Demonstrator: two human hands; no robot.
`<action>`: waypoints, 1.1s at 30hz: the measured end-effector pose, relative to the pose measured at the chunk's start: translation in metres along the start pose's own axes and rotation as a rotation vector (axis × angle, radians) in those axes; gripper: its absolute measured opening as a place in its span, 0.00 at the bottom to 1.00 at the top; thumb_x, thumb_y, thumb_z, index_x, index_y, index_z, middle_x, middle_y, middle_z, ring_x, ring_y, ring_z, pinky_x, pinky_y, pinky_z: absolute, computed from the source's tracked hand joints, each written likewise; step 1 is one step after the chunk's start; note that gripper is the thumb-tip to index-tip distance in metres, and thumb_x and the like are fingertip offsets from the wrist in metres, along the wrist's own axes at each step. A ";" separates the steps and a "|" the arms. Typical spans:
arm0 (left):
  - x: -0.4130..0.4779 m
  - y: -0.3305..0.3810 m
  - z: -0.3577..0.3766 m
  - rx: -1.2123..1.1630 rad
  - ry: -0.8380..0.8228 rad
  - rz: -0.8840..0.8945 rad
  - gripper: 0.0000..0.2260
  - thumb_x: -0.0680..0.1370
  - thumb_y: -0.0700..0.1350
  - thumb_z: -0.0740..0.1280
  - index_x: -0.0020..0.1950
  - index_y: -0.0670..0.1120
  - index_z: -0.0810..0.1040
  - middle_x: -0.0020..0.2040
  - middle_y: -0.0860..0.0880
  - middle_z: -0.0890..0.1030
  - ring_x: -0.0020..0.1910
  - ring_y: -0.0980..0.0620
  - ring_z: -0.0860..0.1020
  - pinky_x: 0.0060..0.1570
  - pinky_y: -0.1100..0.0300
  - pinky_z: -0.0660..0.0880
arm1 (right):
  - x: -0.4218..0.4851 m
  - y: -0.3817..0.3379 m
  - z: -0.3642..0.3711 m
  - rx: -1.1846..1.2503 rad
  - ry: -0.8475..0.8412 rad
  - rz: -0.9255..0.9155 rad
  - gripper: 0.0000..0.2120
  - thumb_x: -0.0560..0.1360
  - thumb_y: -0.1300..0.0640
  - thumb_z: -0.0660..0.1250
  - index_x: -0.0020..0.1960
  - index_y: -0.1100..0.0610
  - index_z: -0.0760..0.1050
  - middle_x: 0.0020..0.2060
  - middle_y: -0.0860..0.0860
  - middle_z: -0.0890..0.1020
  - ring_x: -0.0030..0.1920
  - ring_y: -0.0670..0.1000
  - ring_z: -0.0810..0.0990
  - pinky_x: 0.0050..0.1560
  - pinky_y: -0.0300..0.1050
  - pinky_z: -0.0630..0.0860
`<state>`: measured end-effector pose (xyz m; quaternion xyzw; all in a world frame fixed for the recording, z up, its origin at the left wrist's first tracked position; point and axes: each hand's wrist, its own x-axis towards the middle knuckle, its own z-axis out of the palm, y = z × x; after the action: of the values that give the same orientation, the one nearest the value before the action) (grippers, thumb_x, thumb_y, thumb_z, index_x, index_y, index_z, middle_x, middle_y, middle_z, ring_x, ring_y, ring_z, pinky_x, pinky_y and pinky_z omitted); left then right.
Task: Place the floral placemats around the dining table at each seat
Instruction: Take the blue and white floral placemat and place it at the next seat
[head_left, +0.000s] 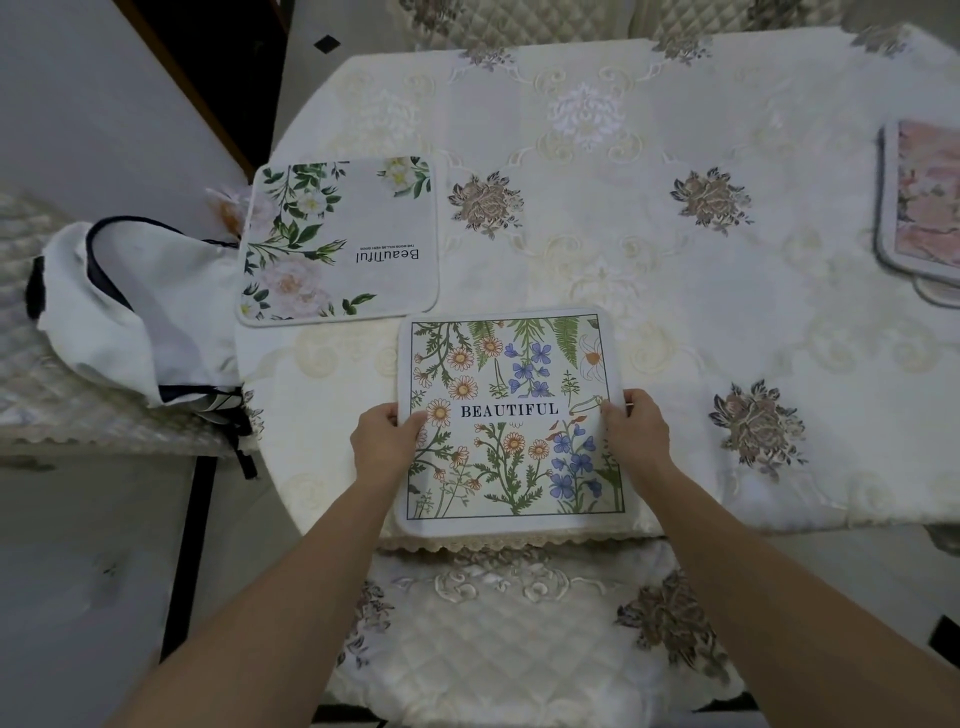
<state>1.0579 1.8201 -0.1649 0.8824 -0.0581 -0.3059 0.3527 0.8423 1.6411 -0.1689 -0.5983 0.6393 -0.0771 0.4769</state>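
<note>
- Head view: our left hand (387, 434) and right hand (636, 428) pinch the wildflower mat (511, 415) by its sides.
- We'd square it with the table edge (519, 543) (near seat) before letting go.

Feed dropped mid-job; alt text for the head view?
The left hand and right hand grip opposite sides of a wildflower placemat at the table's near edge. A white-rose placemat lies beyond it, left; pink placemats sit far right.

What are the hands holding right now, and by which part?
Both hands grip the BEAUTIFUL wildflower placemat by its side edges: left hand on the left edge, right hand on the right edge, thumbs on top.
</note>
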 end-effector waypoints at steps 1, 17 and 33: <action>-0.001 0.001 -0.001 0.012 0.006 0.006 0.09 0.77 0.48 0.72 0.53 0.44 0.83 0.44 0.48 0.85 0.45 0.47 0.83 0.48 0.53 0.80 | 0.000 0.000 0.000 -0.005 -0.002 -0.002 0.11 0.82 0.55 0.61 0.60 0.60 0.73 0.54 0.56 0.81 0.51 0.56 0.78 0.53 0.51 0.75; -0.007 0.004 0.029 0.638 0.100 0.723 0.25 0.78 0.50 0.66 0.74 0.47 0.67 0.74 0.45 0.68 0.72 0.45 0.66 0.69 0.45 0.65 | -0.011 0.008 0.032 -0.584 0.178 -0.692 0.23 0.74 0.65 0.66 0.68 0.65 0.72 0.64 0.64 0.75 0.62 0.64 0.75 0.59 0.60 0.77; 0.023 -0.023 0.050 0.835 -0.037 0.813 0.33 0.83 0.61 0.50 0.81 0.49 0.41 0.82 0.48 0.42 0.80 0.50 0.40 0.79 0.48 0.46 | 0.019 0.030 0.042 -0.855 0.011 -0.821 0.36 0.83 0.39 0.48 0.81 0.62 0.48 0.80 0.57 0.50 0.80 0.54 0.45 0.79 0.50 0.45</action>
<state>1.0448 1.8009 -0.2197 0.8481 -0.5139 -0.1125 0.0628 0.8546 1.6536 -0.2210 -0.9354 0.3322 0.0057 0.1214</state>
